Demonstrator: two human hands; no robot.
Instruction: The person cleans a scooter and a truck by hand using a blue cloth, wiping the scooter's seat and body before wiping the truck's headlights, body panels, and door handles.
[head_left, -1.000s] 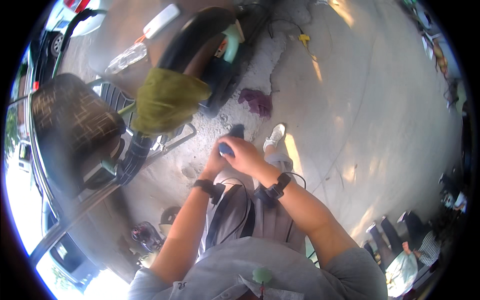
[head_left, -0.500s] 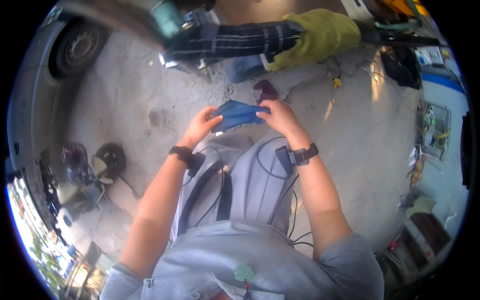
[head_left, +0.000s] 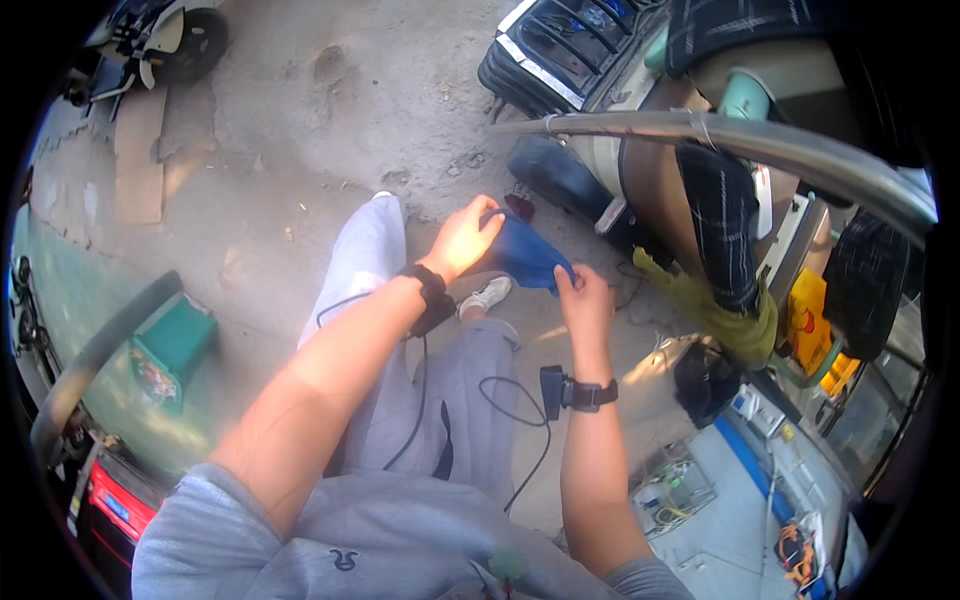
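A piece of blue cloth is stretched in the air between my two hands, over the floor just beyond my legs. My left hand grips its left end with bent fingers. At the lower right corner, my right hand pinches the cloth between thumb and fingers. Behind the cloth, a small dark red cloth lies on the ground. Each wrist wears a black strap with a small box and a cable.
A metal bar crosses the upper right, over a vehicle with a black crate, dark plaid fabric and a yellow-green cloth. A green bin stands left. A pale worktop with cables lies lower right.
My view has turned to the right, and my legs are now apart as in a stride. Both hands still hold the blue cloth, which now slants down to the right.
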